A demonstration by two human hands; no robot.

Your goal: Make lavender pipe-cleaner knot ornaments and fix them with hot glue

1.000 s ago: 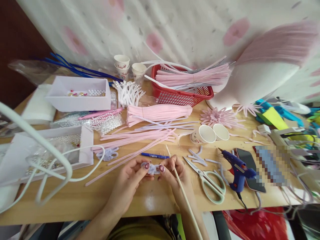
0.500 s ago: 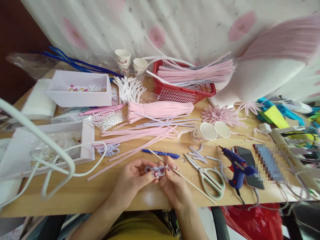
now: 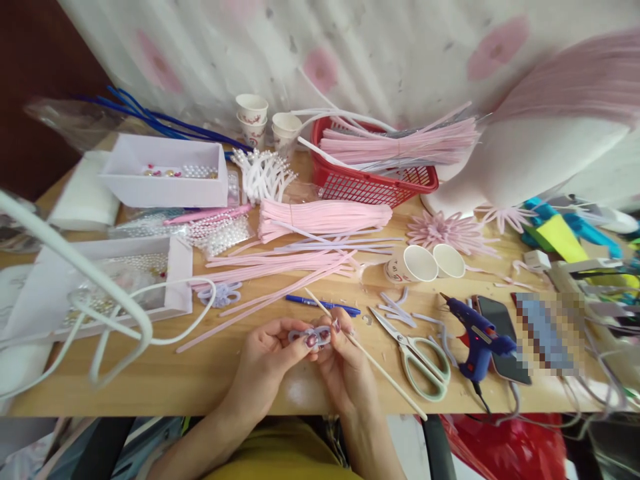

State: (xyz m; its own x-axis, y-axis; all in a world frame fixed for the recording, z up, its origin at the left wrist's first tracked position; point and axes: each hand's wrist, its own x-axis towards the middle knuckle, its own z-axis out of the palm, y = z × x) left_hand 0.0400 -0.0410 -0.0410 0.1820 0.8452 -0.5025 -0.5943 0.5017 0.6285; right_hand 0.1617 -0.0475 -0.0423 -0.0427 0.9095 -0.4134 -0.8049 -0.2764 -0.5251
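Note:
Near the table's front edge my left hand [image 3: 273, 357] and my right hand [image 3: 345, 363] meet over a small lilac pipe-cleaner loop piece [image 3: 307, 335]. Both hands pinch it, thumbs on top. My right hand also grips a thin pale stick [image 3: 380, 370] that slants from upper left to lower right across the fingers. A blue pen [image 3: 323, 305] lies just beyond the hands, and a finished lilac looped piece [image 3: 220, 294] rests to the left.
Scissors [image 3: 417, 357] and a blue glue gun [image 3: 475, 333] lie right of the hands, beside a phone [image 3: 505, 337]. Pink pipe cleaners [image 3: 320, 219], a red basket [image 3: 370, 187], paper cups [image 3: 417, 263], white bead boxes [image 3: 165, 173] and a white wire frame [image 3: 90, 280] crowd the table [image 3: 200, 380].
The stick has swung from pointing toward me to slanting right. My hands shifted slightly on the lilac piece. The camera tilted, so everything sits a little lower and right.

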